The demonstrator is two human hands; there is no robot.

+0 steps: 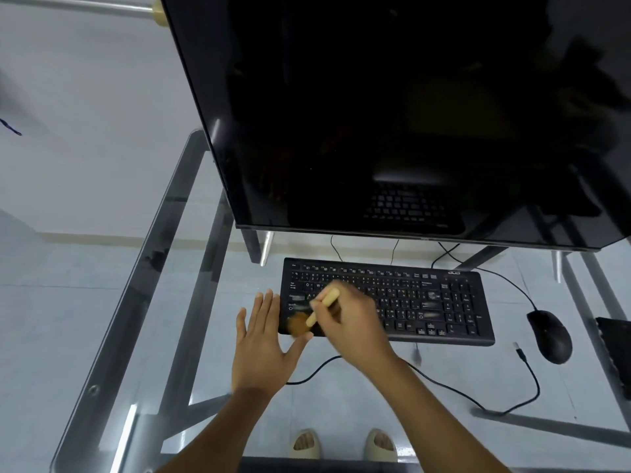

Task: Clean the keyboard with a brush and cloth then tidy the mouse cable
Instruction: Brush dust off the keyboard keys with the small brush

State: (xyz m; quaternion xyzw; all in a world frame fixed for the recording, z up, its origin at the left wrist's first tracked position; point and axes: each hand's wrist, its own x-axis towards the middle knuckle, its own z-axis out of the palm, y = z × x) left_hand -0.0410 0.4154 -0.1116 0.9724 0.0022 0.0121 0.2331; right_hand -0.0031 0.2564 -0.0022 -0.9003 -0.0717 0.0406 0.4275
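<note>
On the clear glass bench (102,302) with its grey metal frame, the flat black plastic keyboard (409,302) lies below the big dark monitor (375,114), and the brushing stage looks to be under way rather than finished. The right hand (351,322) is clamped round the pale wooden handle of a small brush (322,305), whose tan bristles sit blurred over the keyboard's corner at about seven o'clock. The left hand (263,343) lies flat with fingers straight and spread, just beside that same edge, its thumb touching or nearly touching the keyboard's front; it holds nothing.

I judge only the left end is being worked; whether the rest of the keys are already brushed cannot be told. No cloth shows anywhere, so the wiping step appears still ahead.

At three o'clock from the keyboard sits the black oval mouse (549,336). Its thin black cable (532,380) trails loose across the bench toward five o'clock, plug end lying free, so tidying it is left to do.
</note>
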